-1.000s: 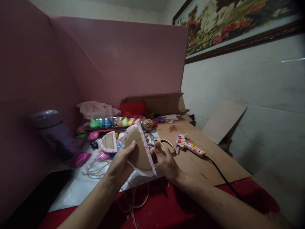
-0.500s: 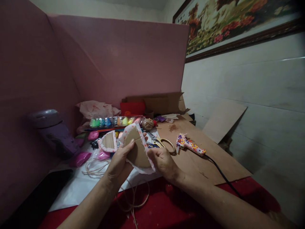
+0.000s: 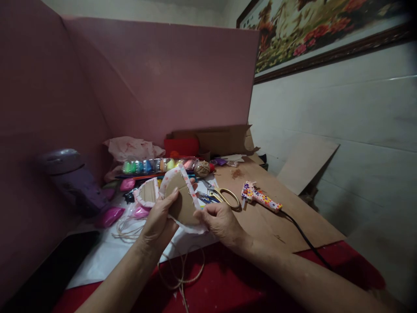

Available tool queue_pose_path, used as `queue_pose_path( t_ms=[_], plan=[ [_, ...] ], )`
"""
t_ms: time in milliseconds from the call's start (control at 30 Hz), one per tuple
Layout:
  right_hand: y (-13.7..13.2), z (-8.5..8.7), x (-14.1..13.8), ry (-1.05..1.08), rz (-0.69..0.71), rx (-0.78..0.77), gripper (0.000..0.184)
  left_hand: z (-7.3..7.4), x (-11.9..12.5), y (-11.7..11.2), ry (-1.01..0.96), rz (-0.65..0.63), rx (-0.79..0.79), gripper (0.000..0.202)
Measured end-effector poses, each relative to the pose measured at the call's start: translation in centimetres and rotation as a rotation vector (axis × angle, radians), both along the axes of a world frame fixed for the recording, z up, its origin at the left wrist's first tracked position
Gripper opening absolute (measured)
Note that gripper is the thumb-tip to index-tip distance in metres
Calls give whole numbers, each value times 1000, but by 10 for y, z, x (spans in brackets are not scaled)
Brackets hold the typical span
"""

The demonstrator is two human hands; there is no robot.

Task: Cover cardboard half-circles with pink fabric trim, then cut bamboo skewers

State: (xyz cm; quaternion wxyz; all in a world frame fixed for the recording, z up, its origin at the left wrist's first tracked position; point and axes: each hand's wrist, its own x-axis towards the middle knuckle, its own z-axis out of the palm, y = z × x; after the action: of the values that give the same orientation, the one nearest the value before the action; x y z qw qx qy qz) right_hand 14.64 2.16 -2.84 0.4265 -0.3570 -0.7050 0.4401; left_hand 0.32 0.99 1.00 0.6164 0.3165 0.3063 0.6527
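Note:
A half-round cardboard piece (image 3: 181, 201) edged with pink-spotted white fabric is held up over the table. My left hand (image 3: 163, 219) grips it from the left, thumb on the bare cardboard and fingers behind. At its lower right corner, my right hand (image 3: 221, 221) pinches the fabric edge between thumb and finger. A second, smaller fabric-edged cardboard piece (image 3: 148, 192) lies just behind to the left. Gold-handled scissors (image 3: 224, 196) rest beyond my right hand. A flower-patterned glue gun (image 3: 260, 198) lies farther right on a cardboard sheet (image 3: 286, 224).
Twine (image 3: 180, 274) trails over the red tablecloth (image 3: 228, 278). Behind stand a pack of coloured clay (image 3: 156, 165), a twine ball (image 3: 202, 168) and crumpled fabric (image 3: 133, 148). A purple bottle (image 3: 74, 182) and a black flat object (image 3: 55, 269) are at left. The glue gun's cord (image 3: 306, 241) runs off right.
Both hands and the cardboard piece have shifted slightly left. My right hand has moved a little along the fabric edge and keeps pinching it.

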Motion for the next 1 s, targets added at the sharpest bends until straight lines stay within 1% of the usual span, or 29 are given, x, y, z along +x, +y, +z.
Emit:
queue_pose_path(
  t_ms=[100,167,233,333,400,533,633,700,733,800,900,1000],
  plan=[
    [-2,1,2,44,22,-31,67,1,-2,0,-11,-7,22,44],
    [-4,1,3,73,11,-85,69,2,-3,-1,-25,-7,28,46],
    [-5,1,3,111,25,-141,67,4,-4,-1,-39,1,23,46],
    [-6,1,1,160,103,-206,58,4,-6,1,-48,16,13,44],
    [-6,2,0,148,136,-205,53,4,-7,2,-47,29,19,43],
    [-9,5,-2,130,149,-165,48,2,-6,3,-56,48,19,42],
    [-12,4,-3,205,302,-207,38,3,-6,3,-54,58,25,42],
    [-12,2,-3,208,379,-246,39,5,-8,3,-43,73,43,41],
    [-12,2,-3,190,383,-266,41,6,-10,3,-35,84,54,41],
    [-9,1,-1,177,351,-343,51,8,-14,5,-23,111,74,42],
    [-4,5,3,300,361,-560,67,11,-22,9,-29,180,92,43],
    [2,8,7,428,405,-733,70,11,-26,12,-57,211,85,43]
  ],
)
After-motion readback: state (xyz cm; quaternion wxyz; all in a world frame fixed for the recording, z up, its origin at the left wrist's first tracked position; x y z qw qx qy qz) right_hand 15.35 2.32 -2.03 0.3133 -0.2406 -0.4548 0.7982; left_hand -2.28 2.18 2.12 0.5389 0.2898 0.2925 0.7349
